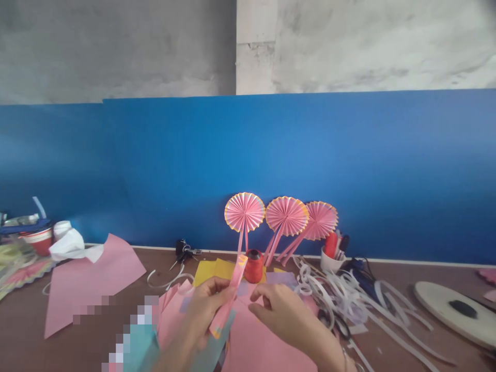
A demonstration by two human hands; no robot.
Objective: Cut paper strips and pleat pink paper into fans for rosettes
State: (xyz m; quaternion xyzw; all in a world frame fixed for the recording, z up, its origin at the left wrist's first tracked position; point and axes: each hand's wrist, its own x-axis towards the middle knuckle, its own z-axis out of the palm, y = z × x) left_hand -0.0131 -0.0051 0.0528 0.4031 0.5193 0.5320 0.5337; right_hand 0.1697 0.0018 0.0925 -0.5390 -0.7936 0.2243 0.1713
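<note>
My left hand [207, 305] is closed on a narrow folded strip of pink paper [228, 302] with yellow at its ends, held upright at a slant. To its right, apart from the strip, my right hand [281, 312] has bent fingers, with a gap between thumb and forefinger and nothing visible in it. Pink paper sheets [256, 343] lie beneath both hands. Just beyond them stands a spool of red thread [254, 267]. Three round pleated pink paper fans [287, 216] with yellow edges and long handles lean against the blue panel [174, 160].
On the right are curled white strips [329, 289], scissors [341, 326], a white cup of pens [331, 262] and an oval white board [453, 310]. Leftward lie a large pink sheet [89, 281], keys [184, 252] and a red cup [40, 241]. Yellow paper [205, 271] is near the spool.
</note>
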